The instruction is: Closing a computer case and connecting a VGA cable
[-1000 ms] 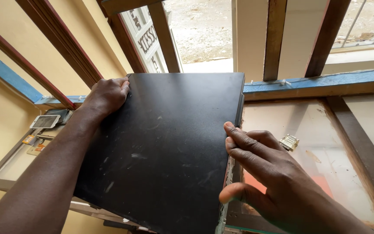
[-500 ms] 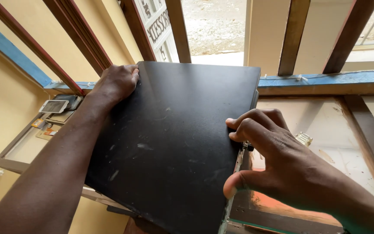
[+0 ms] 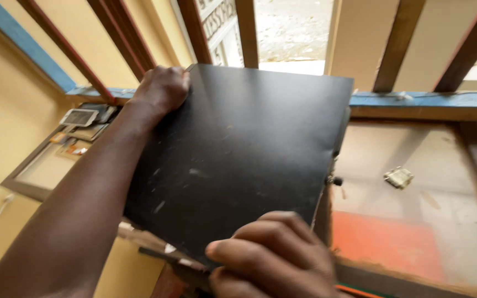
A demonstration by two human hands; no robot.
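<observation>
Since the earlier frame the right hand (image 3: 274, 256) has slid from the right edge of the flat black rectangular panel (image 3: 238, 160) down to its near corner, and the view has closed in so that the panel fills more of the middle. That hand's grip is now curled over the near edge, knuckles up, fingers bent against the dark surface (whether the thumb presses from beneath cannot be told, since the panel hides it). The left hand (image 3: 161, 91) has kept its place at the far left corner, its grip folded over that corner with the forearm running back along the panel's left side.

The panel is held tilted, its face scuffed with pale marks and specks, and its right edge shows a small dark knob-like screw (image 3: 335, 180). It sits above a glass-topped wooden worktop (image 3: 443, 221), whose pane shows an orange-red patch under the near part. A small crumpled bit of silvery foil (image 3: 398, 177) lies on the glass, well apart from the panel. To the left, lower down by the yellow wall (image 3: 6, 127), a shallow wooden-framed tray (image 3: 28, 185) holds a flat grey phone-like slab (image 3: 78, 117) and some small cards. Beyond the panel runs a blue-painted sill (image 3: 426, 99) with brown wooden bars (image 3: 396, 44) rising from it.
</observation>
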